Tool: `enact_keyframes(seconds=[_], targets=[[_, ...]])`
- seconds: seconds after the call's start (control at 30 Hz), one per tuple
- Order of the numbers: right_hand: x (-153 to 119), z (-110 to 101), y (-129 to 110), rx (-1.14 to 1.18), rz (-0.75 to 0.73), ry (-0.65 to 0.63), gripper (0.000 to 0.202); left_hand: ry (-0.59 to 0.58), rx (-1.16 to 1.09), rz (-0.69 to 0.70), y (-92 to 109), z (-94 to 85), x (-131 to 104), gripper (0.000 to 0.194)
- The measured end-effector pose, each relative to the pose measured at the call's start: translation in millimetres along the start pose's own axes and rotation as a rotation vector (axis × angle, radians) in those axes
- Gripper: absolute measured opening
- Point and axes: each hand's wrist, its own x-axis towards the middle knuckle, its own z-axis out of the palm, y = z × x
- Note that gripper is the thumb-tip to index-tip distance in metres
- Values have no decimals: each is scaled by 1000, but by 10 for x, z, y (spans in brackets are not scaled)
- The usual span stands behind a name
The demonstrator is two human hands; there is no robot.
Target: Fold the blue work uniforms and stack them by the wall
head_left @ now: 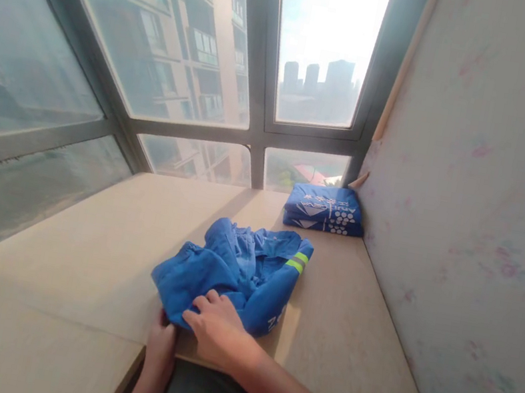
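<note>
The fingers of the right hand lie spread and slightly curled on the near end of a crumpled blue jacket, pressing the cloth flat against the surface rather than pinching it. The left hand comes up from below the near edge of the surface, and its fingers are tucked under the jacket's near hem, so whether they pinch the cloth or only steady it cannot be told. Held this way, one hand above and one at the hem, the cloth is kept from sliding while it lies bunched.

The jacket sits near the middle of the surface's near edge, in a loose heap, with a sleeve bearing a yellow-green stripe thrown toward the far right. White lettering shows on the fold just right of the right hand.

In the far right corner of the surface, against the pale wall panel and under the window, lies a stack of folded blue clothes, squared and well apart from the jacket, out of the way of the hands.
</note>
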Motion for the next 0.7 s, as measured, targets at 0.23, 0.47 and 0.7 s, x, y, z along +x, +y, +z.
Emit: enact_keyframes(seconds=[0.23,0.47,0.7], targets=[[-310,299,-149,202,-76,-47,34,-90,-409,-253,17,-285,-200,54],[-115,189,583,523,526,342,31,-57,-234,-132,43,25,-16,54],[-211,34,1349,443,748,45,14,-34,-363,-33,-57,216,-1,53]])
